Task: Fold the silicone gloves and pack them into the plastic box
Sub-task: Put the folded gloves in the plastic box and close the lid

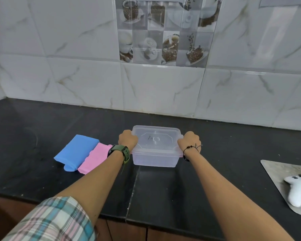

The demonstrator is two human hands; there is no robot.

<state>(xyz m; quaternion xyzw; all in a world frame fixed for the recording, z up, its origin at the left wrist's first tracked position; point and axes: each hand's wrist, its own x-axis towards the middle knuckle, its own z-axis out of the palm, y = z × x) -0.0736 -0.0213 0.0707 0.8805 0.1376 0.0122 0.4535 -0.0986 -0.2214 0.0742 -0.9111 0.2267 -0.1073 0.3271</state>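
Note:
A clear plastic box [155, 158] with its lid [156, 138] on stands in the middle of the black counter. My left hand [127, 139] grips the lid's left edge and my right hand [190, 141] grips its right edge. Left of the box lie a blue silicone glove [75, 151] and a pink silicone glove [95, 158], flat and side by side. My left wrist, with a green watch, hides the pink glove's upper right corner.
The black counter [42, 122] runs to a tiled wall at the back. At the right edge a grey mat [274, 171] carries a white game controller [298, 190]. The counter's front edge lies under my forearms.

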